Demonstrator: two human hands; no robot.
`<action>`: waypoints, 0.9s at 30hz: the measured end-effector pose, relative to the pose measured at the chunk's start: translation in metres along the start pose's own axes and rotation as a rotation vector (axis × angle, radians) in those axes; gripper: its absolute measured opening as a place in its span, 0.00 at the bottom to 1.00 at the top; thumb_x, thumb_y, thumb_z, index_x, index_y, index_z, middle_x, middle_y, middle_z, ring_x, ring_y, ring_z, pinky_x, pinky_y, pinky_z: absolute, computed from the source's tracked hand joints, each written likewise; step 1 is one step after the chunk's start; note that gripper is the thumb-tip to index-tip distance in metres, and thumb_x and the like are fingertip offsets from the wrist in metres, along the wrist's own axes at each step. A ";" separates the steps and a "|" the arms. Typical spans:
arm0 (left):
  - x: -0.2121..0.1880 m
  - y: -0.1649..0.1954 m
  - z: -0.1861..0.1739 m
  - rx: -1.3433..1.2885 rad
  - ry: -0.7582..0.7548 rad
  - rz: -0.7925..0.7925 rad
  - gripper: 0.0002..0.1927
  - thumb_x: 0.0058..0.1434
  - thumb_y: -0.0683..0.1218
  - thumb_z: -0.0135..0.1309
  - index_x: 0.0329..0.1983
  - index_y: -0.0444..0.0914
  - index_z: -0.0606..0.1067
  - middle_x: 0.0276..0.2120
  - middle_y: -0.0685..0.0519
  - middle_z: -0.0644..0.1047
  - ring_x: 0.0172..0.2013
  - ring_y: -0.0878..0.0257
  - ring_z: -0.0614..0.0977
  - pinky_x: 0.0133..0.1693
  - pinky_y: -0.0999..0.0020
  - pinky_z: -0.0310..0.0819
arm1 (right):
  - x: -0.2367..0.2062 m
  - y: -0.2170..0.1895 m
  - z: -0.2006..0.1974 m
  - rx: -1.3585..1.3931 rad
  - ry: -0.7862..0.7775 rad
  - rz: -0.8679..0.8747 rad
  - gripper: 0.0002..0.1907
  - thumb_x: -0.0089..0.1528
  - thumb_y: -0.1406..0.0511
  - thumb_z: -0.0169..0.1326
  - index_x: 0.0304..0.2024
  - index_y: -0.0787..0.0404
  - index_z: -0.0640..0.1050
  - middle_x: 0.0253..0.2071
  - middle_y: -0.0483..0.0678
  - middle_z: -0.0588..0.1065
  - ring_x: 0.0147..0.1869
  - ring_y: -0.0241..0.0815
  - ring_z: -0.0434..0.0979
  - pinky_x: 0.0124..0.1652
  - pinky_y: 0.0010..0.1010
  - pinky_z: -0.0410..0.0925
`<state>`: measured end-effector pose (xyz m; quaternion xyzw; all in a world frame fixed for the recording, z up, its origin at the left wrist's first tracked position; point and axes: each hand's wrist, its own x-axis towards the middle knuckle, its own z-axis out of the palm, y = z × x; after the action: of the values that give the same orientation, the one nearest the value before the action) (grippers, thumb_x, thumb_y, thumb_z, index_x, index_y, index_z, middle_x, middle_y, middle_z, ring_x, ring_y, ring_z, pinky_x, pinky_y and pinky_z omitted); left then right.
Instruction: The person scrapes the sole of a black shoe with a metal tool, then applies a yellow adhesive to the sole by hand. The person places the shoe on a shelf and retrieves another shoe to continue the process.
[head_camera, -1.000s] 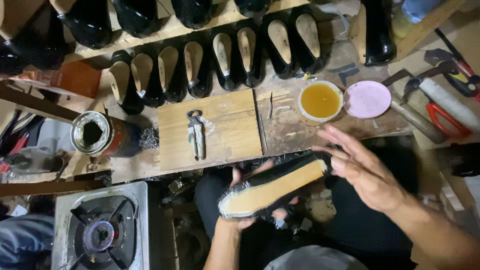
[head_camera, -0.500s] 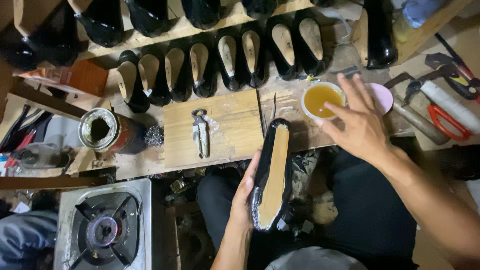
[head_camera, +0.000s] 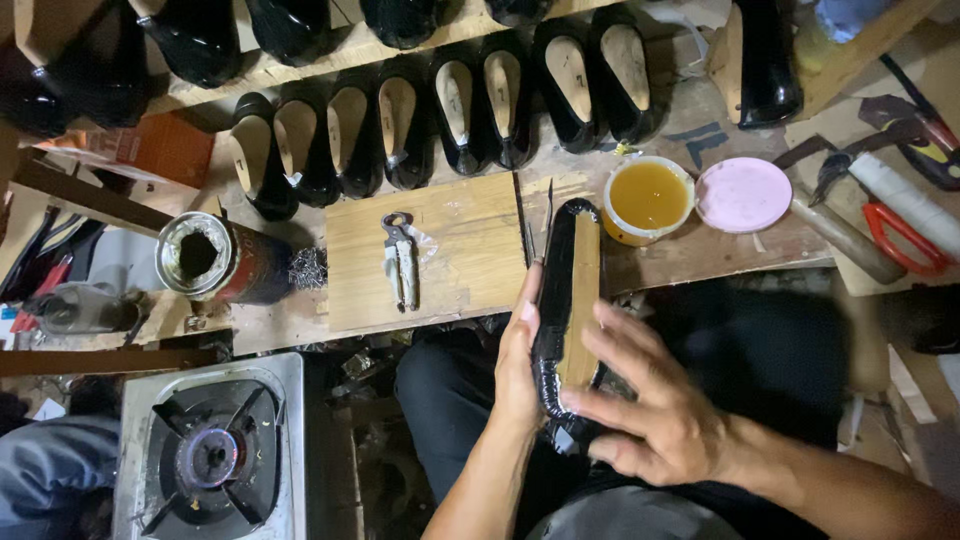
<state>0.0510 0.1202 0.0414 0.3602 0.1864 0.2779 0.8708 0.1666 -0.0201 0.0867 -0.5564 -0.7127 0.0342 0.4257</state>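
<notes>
Back from the glue cup (head_camera: 648, 198) comes the right hand (head_camera: 660, 410), now pressing on one black shoe (head_camera: 568, 310) over the lap. Left hand (head_camera: 520, 370) has its grip around the shoe's side. Seven shoes (head_camera: 455, 120) sit in a row on the wooden surface (head_camera: 450, 250), with one pink lid (head_camera: 742, 194), one tin can (head_camera: 205, 260), one stove (head_camera: 210, 455).

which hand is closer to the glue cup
Left. The left hand grips the shoe's left edge, fingertips reaching up toward the glue cup. The right hand lies over the shoe's lower end, farther down.
</notes>
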 end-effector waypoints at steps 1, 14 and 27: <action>0.000 -0.001 0.000 0.024 0.007 0.012 0.37 0.72 0.56 0.39 0.78 0.33 0.52 0.73 0.41 0.62 0.69 0.54 0.68 0.68 0.62 0.58 | 0.001 -0.001 0.005 -0.055 -0.019 -0.041 0.22 0.69 0.51 0.50 0.61 0.51 0.77 0.78 0.55 0.52 0.82 0.62 0.45 0.75 0.57 0.45; 0.000 -0.001 0.007 0.023 0.023 -0.001 0.37 0.71 0.54 0.40 0.78 0.32 0.51 0.72 0.41 0.62 0.68 0.53 0.68 0.67 0.61 0.60 | 0.003 0.013 -0.006 -0.132 0.060 -0.106 0.17 0.67 0.53 0.53 0.56 0.48 0.78 0.75 0.51 0.56 0.82 0.60 0.48 0.76 0.58 0.50; 0.002 -0.009 0.004 -0.021 0.016 -0.019 0.35 0.71 0.52 0.39 0.76 0.30 0.54 0.70 0.39 0.65 0.67 0.54 0.69 0.66 0.61 0.61 | 0.014 0.016 -0.005 -0.144 0.034 -0.092 0.18 0.67 0.54 0.54 0.58 0.49 0.80 0.76 0.54 0.54 0.82 0.60 0.47 0.75 0.57 0.49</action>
<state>0.0575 0.1140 0.0376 0.3470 0.1939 0.2746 0.8756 0.1815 -0.0049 0.0891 -0.5528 -0.7308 -0.0465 0.3978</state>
